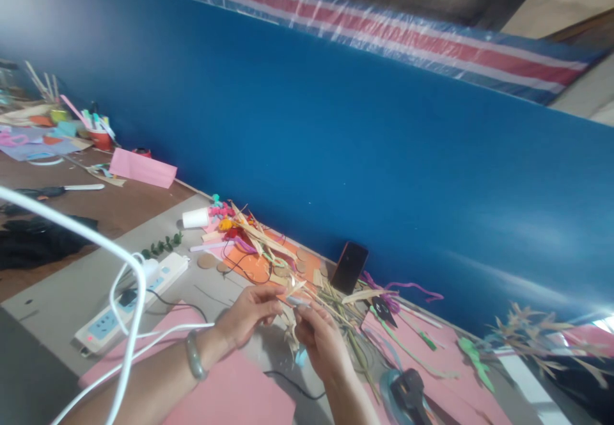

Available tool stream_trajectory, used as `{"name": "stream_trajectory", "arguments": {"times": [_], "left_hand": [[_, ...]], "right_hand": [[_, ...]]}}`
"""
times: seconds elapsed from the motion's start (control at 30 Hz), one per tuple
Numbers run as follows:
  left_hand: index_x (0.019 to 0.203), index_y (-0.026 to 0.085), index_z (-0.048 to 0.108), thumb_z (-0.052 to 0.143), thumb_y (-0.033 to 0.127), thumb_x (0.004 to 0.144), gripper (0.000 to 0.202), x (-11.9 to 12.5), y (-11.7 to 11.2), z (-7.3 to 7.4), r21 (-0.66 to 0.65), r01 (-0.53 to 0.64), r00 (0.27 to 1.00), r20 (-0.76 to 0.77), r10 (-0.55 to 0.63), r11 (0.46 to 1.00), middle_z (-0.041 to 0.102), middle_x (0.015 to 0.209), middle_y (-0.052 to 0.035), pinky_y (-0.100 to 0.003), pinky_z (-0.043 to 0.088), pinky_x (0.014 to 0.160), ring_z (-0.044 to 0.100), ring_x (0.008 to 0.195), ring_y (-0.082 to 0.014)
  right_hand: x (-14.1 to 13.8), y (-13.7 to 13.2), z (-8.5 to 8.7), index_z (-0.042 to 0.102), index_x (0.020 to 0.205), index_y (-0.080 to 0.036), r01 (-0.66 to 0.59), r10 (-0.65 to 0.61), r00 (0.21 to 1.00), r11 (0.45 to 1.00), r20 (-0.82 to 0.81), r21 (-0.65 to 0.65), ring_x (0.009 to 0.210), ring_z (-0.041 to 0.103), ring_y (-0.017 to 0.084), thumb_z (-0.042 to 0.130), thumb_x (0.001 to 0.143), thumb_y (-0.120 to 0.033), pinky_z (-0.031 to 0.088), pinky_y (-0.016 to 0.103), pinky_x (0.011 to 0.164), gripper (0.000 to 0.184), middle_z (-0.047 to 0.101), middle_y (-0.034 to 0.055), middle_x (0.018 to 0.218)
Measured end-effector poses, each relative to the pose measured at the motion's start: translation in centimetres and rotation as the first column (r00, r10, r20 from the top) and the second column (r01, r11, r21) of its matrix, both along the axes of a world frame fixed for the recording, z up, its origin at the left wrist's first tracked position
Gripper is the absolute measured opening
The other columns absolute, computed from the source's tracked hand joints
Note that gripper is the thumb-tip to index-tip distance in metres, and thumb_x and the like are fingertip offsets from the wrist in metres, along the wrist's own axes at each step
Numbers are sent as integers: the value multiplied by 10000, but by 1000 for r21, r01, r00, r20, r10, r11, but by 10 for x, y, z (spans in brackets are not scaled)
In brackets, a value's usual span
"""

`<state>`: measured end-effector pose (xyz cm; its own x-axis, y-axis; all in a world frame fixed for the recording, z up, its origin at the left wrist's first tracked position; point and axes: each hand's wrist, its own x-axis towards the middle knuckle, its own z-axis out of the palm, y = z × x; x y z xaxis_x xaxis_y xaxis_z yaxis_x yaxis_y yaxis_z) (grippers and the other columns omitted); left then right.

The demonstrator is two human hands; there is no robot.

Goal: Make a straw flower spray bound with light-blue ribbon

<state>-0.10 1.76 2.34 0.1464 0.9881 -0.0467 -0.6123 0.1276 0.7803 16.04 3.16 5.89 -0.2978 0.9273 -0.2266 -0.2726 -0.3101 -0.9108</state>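
My left hand point(249, 313) and my right hand point(319, 342) meet above the table, both with fingers pinched on a small bundle of dried straw-coloured leaf strips point(290, 322). A green bangle point(194, 354) sits on my left wrist. The strips hang down between the two hands. Just beyond them lies a pile of more dried leaves, coloured pipe cleaners and orange paper point(254, 246).
A black phone point(349, 267) leans against the blue partition point(364, 156). A white power strip point(129, 300) and white cable point(134, 322) lie at left. Pink paper sheets point(230, 393) cover the near table. A glue gun point(410, 393) lies at lower right. Craft clutter fills the far left.
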Motion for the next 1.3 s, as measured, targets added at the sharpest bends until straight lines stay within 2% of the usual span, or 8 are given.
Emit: {"name": "stream_trajectory", "arguments": {"times": [0.27, 0.43, 0.8, 1.0, 1.17, 1.3], "left_hand": [[1085, 138, 711, 810, 224, 668, 438, 0, 1, -4, 12, 22, 1000, -10, -22, 1000, 517, 546, 64, -197, 278, 499, 413, 484, -57], [1053, 130, 724, 802, 229, 671, 402, 1, 1, -6, 7, 24, 999, -28, -24, 1000, 519, 545, 58, -198, 272, 488, 398, 481, -55], [1015, 113, 757, 788, 245, 666, 374, 1, 0, 0, 16, 51, 997, -65, -50, 999, 622, 676, -14, -213, 260, 506, 369, 529, -65], [944, 110, 767, 774, 233, 672, 298, 1, -3, 7, 8, 55, 994, -92, -54, 998, 607, 677, -11, -211, 247, 508, 355, 542, -66], [925, 121, 767, 757, 240, 698, 257, 1, -1, 3, 41, 71, 993, -97, -67, 997, 612, 711, -17, -212, 250, 517, 351, 557, -70], [903, 123, 767, 754, 247, 702, 237, 0, -1, 1, 45, 60, 993, -105, -55, 997, 575, 659, 1, -211, 253, 519, 345, 554, -73]], "right_hand": [[0, 1, -6, 540, 588, -165, 83, -83, 997, 996, 1, -20, 442, 149, 33, 782, 684, -345, 135, 204, 436, 317, 343, -100, 513], [-2, -3, -4, 586, 671, -157, 41, -44, 997, 998, -61, -51, 435, 160, 22, 811, 672, -321, 126, 196, 429, 278, 378, -95, 540], [-3, -4, -9, 570, 642, -151, 27, -32, 994, 998, -107, -51, 405, 180, 0, 807, 707, -333, 142, 185, 418, 306, 450, -77, 557], [-5, -7, -5, 574, 637, -149, 37, -41, 994, 998, -100, -49, 408, 202, 2, 806, 706, -331, 171, 177, 412, 303, 476, -70, 573], [-5, -7, -6, 573, 637, -147, 43, -50, 993, 997, -109, -60, 410, 216, 3, 807, 707, -341, 171, 169, 407, 313, 489, -66, 579], [-5, -7, -7, 579, 653, -148, 50, -58, 992, 996, -113, -71, 412, 223, 0, 809, 710, -335, 179, 162, 410, 302, 501, -64, 592]]}}
